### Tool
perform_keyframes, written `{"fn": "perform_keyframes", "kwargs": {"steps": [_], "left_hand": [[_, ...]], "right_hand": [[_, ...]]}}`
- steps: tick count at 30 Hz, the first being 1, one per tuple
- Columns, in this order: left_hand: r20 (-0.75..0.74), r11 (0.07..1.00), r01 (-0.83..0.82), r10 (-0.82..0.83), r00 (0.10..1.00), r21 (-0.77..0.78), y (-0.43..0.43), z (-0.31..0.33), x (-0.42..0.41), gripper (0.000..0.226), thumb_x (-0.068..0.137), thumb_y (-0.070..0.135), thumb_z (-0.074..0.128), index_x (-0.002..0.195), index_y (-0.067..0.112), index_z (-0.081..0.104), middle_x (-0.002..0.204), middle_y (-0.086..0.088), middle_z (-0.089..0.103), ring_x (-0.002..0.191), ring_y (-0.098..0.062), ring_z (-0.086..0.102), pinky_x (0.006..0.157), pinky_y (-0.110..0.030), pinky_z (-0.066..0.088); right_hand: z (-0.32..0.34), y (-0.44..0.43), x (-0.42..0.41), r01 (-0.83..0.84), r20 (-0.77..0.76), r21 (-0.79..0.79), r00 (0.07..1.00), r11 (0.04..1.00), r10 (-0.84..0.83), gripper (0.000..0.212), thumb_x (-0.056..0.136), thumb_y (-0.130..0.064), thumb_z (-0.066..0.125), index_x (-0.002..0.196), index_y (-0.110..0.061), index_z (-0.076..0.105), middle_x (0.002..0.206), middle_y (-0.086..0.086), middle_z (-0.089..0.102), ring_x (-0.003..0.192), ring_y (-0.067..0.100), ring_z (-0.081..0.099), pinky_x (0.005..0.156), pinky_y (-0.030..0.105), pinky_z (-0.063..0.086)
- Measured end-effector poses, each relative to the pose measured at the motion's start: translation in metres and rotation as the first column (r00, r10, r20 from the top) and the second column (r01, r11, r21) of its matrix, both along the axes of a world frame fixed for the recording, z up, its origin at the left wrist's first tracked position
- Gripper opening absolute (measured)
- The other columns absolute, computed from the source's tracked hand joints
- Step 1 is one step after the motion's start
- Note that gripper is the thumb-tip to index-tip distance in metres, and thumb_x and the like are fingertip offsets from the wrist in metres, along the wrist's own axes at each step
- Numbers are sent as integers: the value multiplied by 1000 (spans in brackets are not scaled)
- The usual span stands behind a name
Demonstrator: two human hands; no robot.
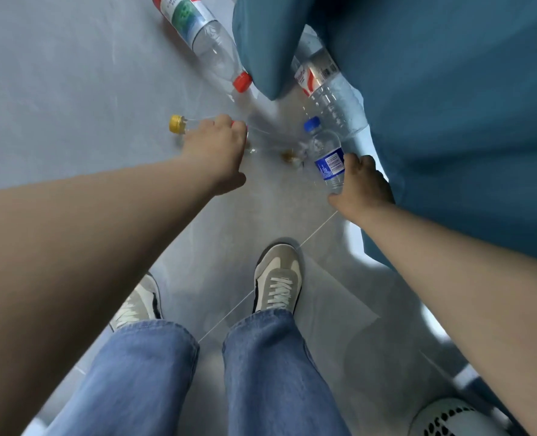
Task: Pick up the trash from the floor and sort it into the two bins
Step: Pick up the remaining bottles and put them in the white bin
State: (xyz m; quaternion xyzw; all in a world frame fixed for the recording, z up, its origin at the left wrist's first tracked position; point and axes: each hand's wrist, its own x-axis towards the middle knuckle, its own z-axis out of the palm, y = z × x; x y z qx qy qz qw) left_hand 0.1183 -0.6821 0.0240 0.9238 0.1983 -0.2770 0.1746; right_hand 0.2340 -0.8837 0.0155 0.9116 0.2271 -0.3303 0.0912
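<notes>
My left hand (218, 149) grips a clear bottle with a yellow cap (176, 124) that lies on the grey floor; most of its body is hidden under my fingers. My right hand (359, 180) holds a small clear bottle with a blue cap and blue label (326, 152). A large clear bottle with a red cap and green label (204, 39) lies farther away on the floor. Another clear bottle with a red and white label (323, 80) lies partly under a teal cloth. A small brownish scrap (290, 157) sits between my hands.
A teal cloth-covered piece of furniture (449, 105) fills the upper right, with one corner (267, 58) hanging down between the two far bottles. A white perforated bin (449, 418) shows at the bottom right. My feet in grey sneakers (278, 278) stand on the grey tiled floor (72, 89).
</notes>
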Motion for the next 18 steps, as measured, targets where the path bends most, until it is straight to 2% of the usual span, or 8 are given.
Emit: {"fn": "perform_keyframes", "kwargs": {"steps": [5, 9, 13, 15, 18], "left_hand": [[6, 996, 32, -33, 999, 83, -6, -29, 9, 62, 74, 34, 73, 123, 8, 45, 120, -18, 50, 112, -38, 47, 95, -51, 41], [6, 992, 43, -44, 999, 121, -4, -49, 13, 58, 76, 31, 72, 123, 9, 45, 120, -17, 50, 115, -37, 45, 100, -53, 37], [-58, 993, 39, -32, 998, 116, -8, -66, 7, 45, 80, 23, 67, 117, 6, 46, 112, -19, 50, 105, -39, 50, 88, -46, 40], [-83, 998, 5, 0, 997, 63, -12, -72, -2, 47, 80, 24, 68, 117, 5, 46, 114, -20, 50, 106, -40, 50, 79, -41, 40], [-93, 998, -69, 67, 993, -12, -18, -71, -13, 49, 78, 28, 70, 114, 5, 47, 114, -20, 50, 105, -40, 50, 77, -40, 42]], "right_hand": [[-32, -8, 0, 68, 24, 46, 997, 997, -69, 67, 80, -28, 70, 132, -6, 35, 129, 19, 43, 115, 40, 50, 89, 40, 43], [-53, -8, 2, 158, 61, 121, 984, 980, -166, 66, 78, -34, 70, 129, -6, 39, 127, 19, 49, 114, 38, 52, 89, 41, 44], [-67, -5, 1, 217, 30, 131, 974, 967, -222, 64, 79, -33, 71, 128, -6, 40, 127, 17, 54, 112, 36, 55, 88, 39, 45], [-69, -2, -2, 249, -2, 129, 968, 960, -251, 63, 79, -31, 71, 128, -6, 40, 127, 16, 55, 111, 35, 56, 86, 37, 45], [-65, 0, -7, 277, -24, 133, 961, 952, -276, 62, 79, -29, 71, 128, -5, 41, 127, 17, 54, 111, 34, 56, 84, 35, 44]]}}
